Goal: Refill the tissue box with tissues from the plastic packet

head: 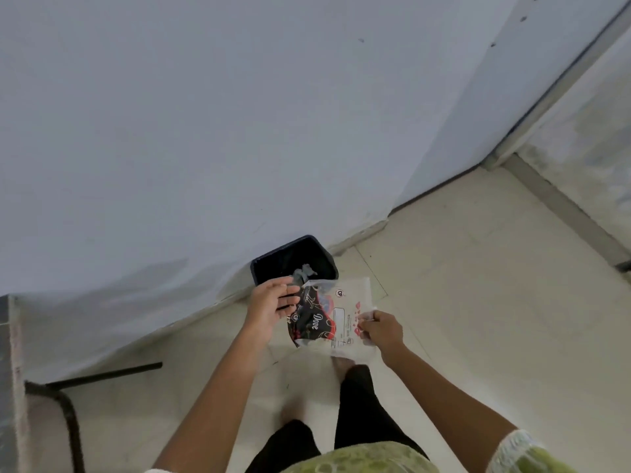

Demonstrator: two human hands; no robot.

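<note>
Metal legs [65,401] of some furniture stand at the far left on the pale floor [478,302]. Next comes the left hand [271,303]. Its fingers are spread and loose, touching the dark printed side of the plastic packet [333,315], but it is hard to tell if they grip it. The packet is up in the air between both hands, just in front of a black bin [293,259] that sits by the white wall [205,131]. Something crumpled and grey lies inside the bin. The right hand [382,331] pinches the clear edge of the packet with closed fingers. Below, two feet stand on the floor.
</note>
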